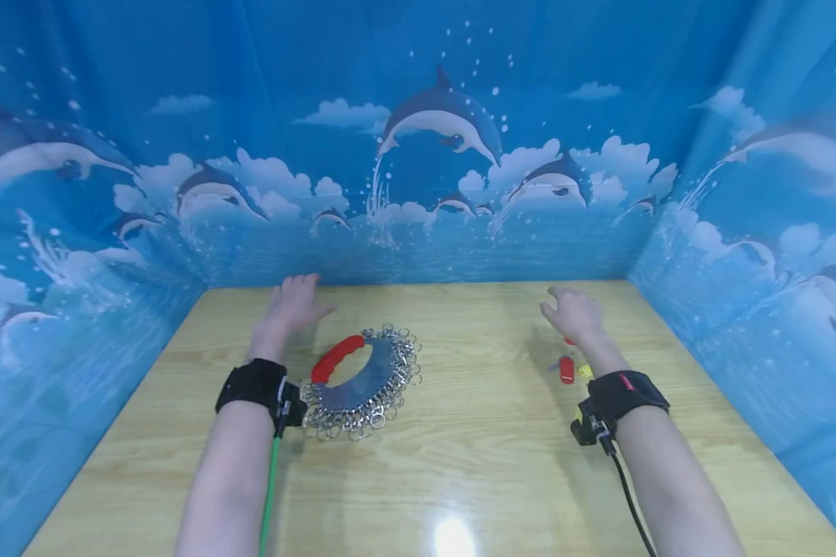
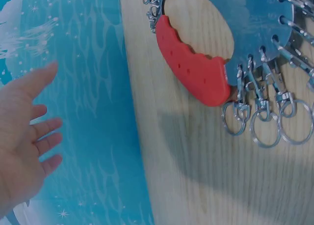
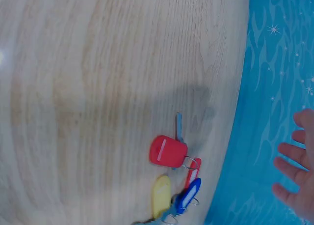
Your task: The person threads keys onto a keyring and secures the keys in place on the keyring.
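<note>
My left hand (image 1: 294,303) hovers over the far left of the table with its fingers loosely extended and nothing in them. Just right of it lies a large key ring holder (image 1: 344,391), a curved grey-blue metal plate with a red grip (image 2: 194,68) and several small clips with split rings (image 2: 265,131) along its outer edge. Over at the far right, my right hand (image 1: 574,312) is held above the table, fingers relaxed and apart. Beneath it sit keys with plastic tags: a red tag (image 3: 169,151) with a key, a yellow tag (image 3: 161,195) and a blue tag (image 3: 189,195).
The wood-grain table (image 1: 460,418) is walled at the back and both sides by a blue dolphin-print curtain (image 1: 418,232). Each wrist wears a black strap; a green cable (image 1: 270,487) trails from the left one and a black cable (image 1: 630,495) from the right.
</note>
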The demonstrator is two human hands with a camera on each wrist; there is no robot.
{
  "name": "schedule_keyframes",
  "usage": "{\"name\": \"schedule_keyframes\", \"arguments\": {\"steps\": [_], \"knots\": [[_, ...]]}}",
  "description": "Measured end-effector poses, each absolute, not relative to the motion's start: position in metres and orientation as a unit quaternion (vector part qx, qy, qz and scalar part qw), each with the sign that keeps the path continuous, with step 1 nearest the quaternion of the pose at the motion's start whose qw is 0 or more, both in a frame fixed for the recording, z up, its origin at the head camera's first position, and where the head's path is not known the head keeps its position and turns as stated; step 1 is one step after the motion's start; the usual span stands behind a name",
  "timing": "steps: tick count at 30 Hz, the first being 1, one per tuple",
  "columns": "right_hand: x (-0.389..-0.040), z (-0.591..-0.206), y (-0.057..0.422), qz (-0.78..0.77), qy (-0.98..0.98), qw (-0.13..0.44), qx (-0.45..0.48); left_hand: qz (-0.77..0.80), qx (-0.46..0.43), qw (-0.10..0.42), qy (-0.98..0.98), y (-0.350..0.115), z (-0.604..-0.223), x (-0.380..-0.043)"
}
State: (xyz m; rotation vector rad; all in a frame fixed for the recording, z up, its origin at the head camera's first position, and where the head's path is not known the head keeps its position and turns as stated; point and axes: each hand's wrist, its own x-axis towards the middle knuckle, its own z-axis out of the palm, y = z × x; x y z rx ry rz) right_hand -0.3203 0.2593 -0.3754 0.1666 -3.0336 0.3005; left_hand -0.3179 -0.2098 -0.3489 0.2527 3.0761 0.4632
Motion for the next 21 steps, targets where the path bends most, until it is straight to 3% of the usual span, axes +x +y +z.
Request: {"name": "schedule_keyframes", "arguments": {"steps": [8, 21], "knots": [[-0.315, -0.384, 0.27, 0.128, -0.982, 0.096, 0.103, 0.209, 0.096, -0.002, 0.973, -0.196, -0.353, -0.318], [-0.305, -0.4, 0.301, 0.133, -0.988, 0.043, 0.063, 0.193, 0.158, 0.064, 0.966, -0.161, -0.377, -0.317]]}}
